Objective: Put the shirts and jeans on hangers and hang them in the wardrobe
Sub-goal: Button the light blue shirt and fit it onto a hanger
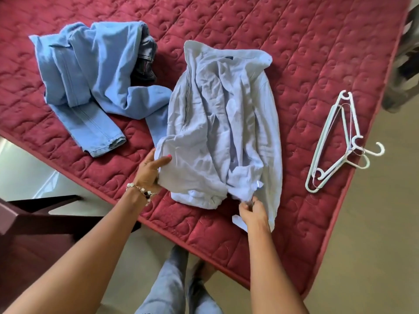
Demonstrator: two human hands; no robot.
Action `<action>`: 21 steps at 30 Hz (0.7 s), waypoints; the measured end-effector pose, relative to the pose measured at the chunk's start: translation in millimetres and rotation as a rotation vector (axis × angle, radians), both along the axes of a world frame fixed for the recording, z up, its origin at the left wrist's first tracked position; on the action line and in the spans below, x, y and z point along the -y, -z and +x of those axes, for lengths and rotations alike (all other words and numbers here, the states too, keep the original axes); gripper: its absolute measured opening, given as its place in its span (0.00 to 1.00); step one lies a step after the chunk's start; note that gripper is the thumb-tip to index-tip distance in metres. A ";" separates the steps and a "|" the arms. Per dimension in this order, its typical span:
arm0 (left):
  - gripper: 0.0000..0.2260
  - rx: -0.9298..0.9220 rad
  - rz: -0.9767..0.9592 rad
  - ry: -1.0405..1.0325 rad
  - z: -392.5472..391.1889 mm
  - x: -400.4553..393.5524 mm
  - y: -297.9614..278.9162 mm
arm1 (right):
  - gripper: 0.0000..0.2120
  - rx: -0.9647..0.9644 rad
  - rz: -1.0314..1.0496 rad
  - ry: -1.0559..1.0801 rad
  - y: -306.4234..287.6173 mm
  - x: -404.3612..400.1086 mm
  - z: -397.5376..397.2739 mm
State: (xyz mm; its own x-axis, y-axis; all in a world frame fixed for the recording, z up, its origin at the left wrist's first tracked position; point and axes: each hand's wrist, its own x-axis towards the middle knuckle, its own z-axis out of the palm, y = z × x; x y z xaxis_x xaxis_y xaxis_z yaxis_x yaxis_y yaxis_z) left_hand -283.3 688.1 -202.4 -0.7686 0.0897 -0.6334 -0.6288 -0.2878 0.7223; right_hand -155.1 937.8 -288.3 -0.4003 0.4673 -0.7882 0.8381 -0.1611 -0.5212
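Note:
A crumpled pale blue shirt (217, 123) lies on the red quilted bed (306, 53), collar at the far end. My left hand (150, 172) grips the shirt's near left edge. My right hand (252, 211) pinches the bunched cloth at its near right corner. Light blue jeans (90, 71) lie rumpled at the far left, with a dark garment (145, 64) partly hidden under them. Several white plastic hangers (337, 141) lie in a stack near the bed's right edge.
The bed's near edge runs diagonally from the left down to the lower right. A dark wooden piece of furniture (29, 220) stands at the lower left. Beige floor (374, 245) shows on the right. My legs in jeans (172, 286) are below.

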 end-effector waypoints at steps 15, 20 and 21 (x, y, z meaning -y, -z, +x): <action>0.40 -0.517 -0.786 1.219 -19.2 -14.8 -78.4 | 0.15 -0.671 0.749 -1.327 -77.1 39.3 -4.0; 0.24 -0.139 -1.425 0.847 12.8 10.4 -18.9 | 0.24 -0.349 0.406 -0.777 -40.0 21.0 57.0; 0.17 -0.066 -1.402 0.649 18.2 16.3 -15.4 | 0.29 -0.287 0.421 -0.535 -39.1 15.2 63.4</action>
